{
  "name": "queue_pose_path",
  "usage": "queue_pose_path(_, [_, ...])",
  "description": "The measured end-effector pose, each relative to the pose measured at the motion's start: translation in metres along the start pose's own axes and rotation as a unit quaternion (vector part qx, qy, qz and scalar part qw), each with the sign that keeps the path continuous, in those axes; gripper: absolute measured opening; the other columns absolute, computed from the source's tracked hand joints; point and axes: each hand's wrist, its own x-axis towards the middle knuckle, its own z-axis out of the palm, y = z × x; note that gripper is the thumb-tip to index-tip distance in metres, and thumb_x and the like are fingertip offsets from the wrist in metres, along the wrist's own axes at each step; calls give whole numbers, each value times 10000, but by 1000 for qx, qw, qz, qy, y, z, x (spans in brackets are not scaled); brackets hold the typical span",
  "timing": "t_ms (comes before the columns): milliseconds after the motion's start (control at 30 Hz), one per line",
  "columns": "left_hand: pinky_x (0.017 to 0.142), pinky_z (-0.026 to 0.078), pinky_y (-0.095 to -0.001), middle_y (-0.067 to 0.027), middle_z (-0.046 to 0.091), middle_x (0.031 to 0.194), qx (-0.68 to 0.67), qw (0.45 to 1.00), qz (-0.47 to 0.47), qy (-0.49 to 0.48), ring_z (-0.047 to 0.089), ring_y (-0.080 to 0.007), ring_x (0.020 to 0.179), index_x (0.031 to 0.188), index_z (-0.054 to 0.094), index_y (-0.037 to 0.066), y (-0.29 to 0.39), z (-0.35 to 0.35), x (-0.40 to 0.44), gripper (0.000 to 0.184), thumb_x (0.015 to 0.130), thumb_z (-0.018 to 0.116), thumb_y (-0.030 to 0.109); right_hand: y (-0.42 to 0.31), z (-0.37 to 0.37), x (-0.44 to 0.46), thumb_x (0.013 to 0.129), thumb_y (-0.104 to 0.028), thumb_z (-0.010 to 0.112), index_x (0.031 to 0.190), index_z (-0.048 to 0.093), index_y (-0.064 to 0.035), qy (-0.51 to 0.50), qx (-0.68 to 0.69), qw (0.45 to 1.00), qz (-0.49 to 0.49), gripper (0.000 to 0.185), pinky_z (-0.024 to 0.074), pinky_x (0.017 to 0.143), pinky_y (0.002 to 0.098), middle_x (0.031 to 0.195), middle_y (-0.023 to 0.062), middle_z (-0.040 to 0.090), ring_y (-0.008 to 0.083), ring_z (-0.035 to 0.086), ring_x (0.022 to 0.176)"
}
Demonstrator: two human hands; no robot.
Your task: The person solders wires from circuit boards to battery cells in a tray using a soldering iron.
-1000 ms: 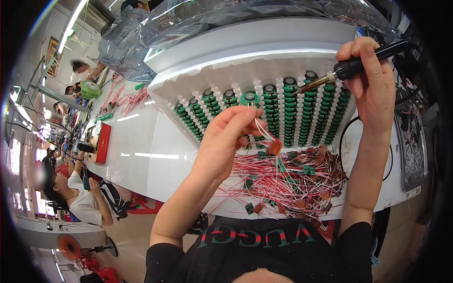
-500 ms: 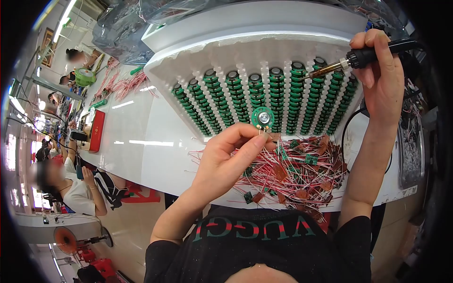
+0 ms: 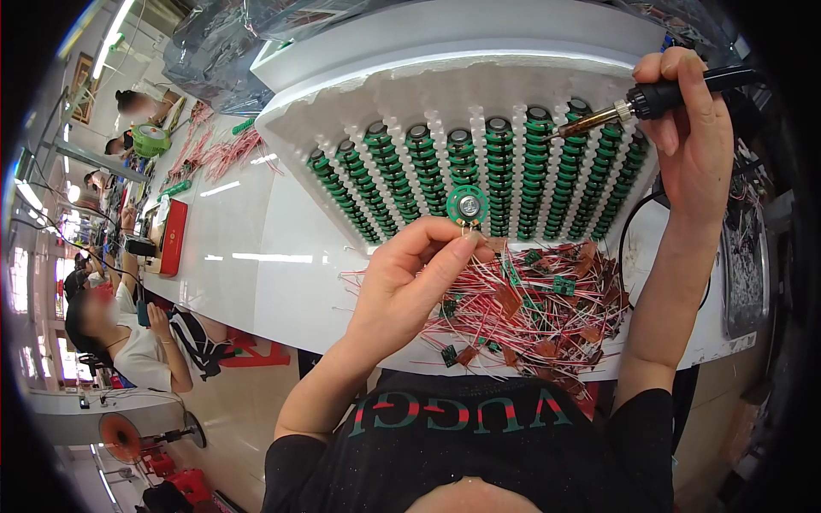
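jutting from the left hand (image 3: 415, 274) is 1 green disc (image 3: 468, 205).

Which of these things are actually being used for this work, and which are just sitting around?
Seemingly part of the job:
- small round speaker, in the left hand
- soldering iron, in the right hand
- foam tray of speakers
- red and white wires

Apparently just around:
- plastic sheeting
- red box
- orange fan
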Motion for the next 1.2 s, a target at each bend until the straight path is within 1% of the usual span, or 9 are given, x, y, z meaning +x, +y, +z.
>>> queue_pose_path(233, [807, 414, -266, -100, 626, 873, -2, 1000, 5, -1, 568, -127, 876, 927, 542, 1, -1, 0, 0, 141, 899, 489, 130, 1, -1, 0, 938, -236, 416, 923, 537, -28, 4, 0, 1000, 6, 241, 292, 447, 145, 926, 91, 568, -9, 325, 451])
queue_pose_path(533, [722, 411, -228, -78, 626, 871, -68, 997, -44, -12, 522, -80, 761, 954, 552, 31, -6, -3, 3, 185, 904, 490, 198, 1, -1, 0, 939, -229, 409, 933, 536, -24, -3, -5, 1000, 0, 241, 293, 451, 143, 929, 95, 566, -10, 321, 448])
queue_pose_path(633, [731, 413, -232, -75, 623, 869, -85, 994, -65, -12, 533, -88, 781, 956, 552, 34, -5, -5, 3, 191, 903, 490, 207, 1, -1, 0, 939, -230, 412, 935, 537, -23, -4, 1, 1000, -1, 242, 292, 448, 144, 927, 97, 567, -10, 324, 448])
queue_pose_path(833, [720, 433, -265, -84, 619, 876, -119, 989, -83, 5, 562, -123, 743, 947, 540, 43, -3, -6, 0, 173, 905, 483, 201, 2, -3, -1, 937, -228, 418, 935, 536, -18, 3, 0, 1000, 0, 241, 292, 442, 145, 920, 98, 571, -10, 330, 448])
queue_pose_path(933, [661, 448, -290, -68, 597, 789, -126, 987, -88, 41, 561, -137, 691, 954, 526, 42, 1, -8, -5, 165, 908, 463, 188, 2, -3, -1, 935, -234, 423, 939, 538, -24, 5, -14, 1000, 2, 239, 287, 441, 143, 922, 90, 571, -10, 322, 442])
queue_pose_path(1033, [650, 464, -290, -44, 564, 704, -255, 964, -65, -45, 554, -135, 658, 950, 531, 28, 8, -37, -19, 176, 909, 463, 185, 0, 4, -1, 923, -229, 458, 954, 566, -34, 34, -27, 999, -7, 225, 305, 436, 144, 880, 72, 618, -14, 345, 446])
queue_pose_path(1067, [507, 403, -264, 9, 453, 546, -264, 962, -66, -37, 467, -106, 486, 937, 523, 33, 16, -51, -29, 190, 921, 404, 180, 1, -1, -1, 923, -217, 452, 998, 548, -27, 35, -37, 999, 5, 226, 306, 438, 145, 879, 63, 610, -14, 326, 433])
queue_pose_path(1167, [433, 310, -238, 48, 376, 474, -399, 915, 39, -36, 379, -76, 396, 926, 515, 44, 38, -98, -63, 215, 927, 356, 189, 0, -4, 0, 932, -234, 434, 945, 511, -34, 40, -35, 998, 32, 215, 284, 427, 125, 878, 73, 582, -19, 304, 397])
queue_pose_path(1200, [430, 293, -230, 61, 356, 466, -367, 929, 42, -19, 359, -66, 387, 925, 510, 49, 45, -115, -72, 217, 928, 347, 192, 3, -7, -1, 934, -237, 429, 929, 502, -37, 36, -19, 999, 34, 213, 273, 417, 122, 882, 74, 572, -20, 299, 394])
